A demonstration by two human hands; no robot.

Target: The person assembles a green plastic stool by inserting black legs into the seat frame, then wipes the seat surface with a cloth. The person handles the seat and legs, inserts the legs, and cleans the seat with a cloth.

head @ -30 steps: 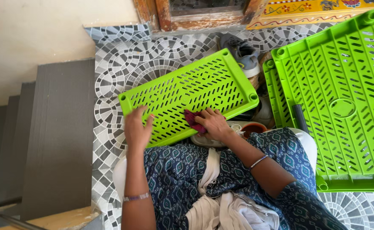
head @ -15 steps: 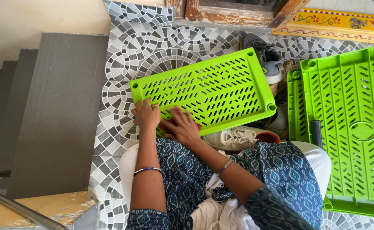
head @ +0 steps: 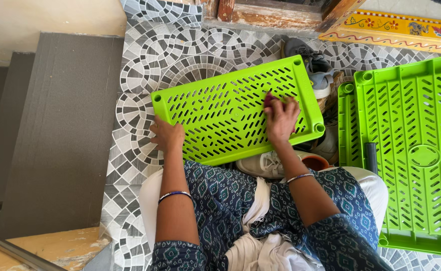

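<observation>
A bright green slotted plastic shelf panel (head: pixel 215 113) lies tilted on the patterned tile floor in front of my knees. My left hand (head: pixel 167 135) grips its near left edge. My right hand (head: pixel 280 118) presses a dark pink cloth (head: pixel 268 98) flat against the panel's right part, fingers closed over the cloth, most of which is hidden under the hand. I wear a bangle on each wrist and sit in blue patterned clothing.
More green slotted panels (head: pixel 411 150) lie stacked at the right with a dark tube (head: pixel 371 156) on them. Grey shoes (head: pixel 313 68) and a white sneaker (head: pixel 265 164) lie beside the panel. Grey stairs (head: pixel 54 125) drop away at the left. A wooden door frame (head: pixel 270 12) stands ahead.
My right hand has slid with the cloth from the panel's near left part across to its right part. My left hand stays on the near left edge.
</observation>
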